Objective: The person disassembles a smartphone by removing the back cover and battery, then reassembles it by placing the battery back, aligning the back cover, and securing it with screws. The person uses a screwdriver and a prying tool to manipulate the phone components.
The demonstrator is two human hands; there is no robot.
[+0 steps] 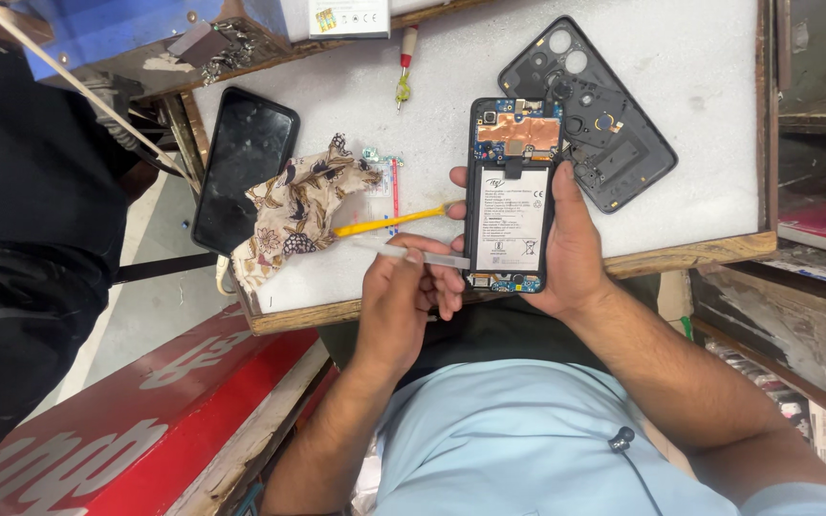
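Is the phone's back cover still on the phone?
No, the opened phone shows its battery, and the black back cover lies apart on the white tabletop.

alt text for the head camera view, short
A person's right hand holds an opened black phone, battery exposed, above a white worktop, while the left hand grips grey metal tweezers. The removed black back cover lies beside it.

Opened phone (511, 205) lies on the work mat (700, 115), back cover (590, 110) behind-right, cloth (298, 205) and second phone (244, 167) left
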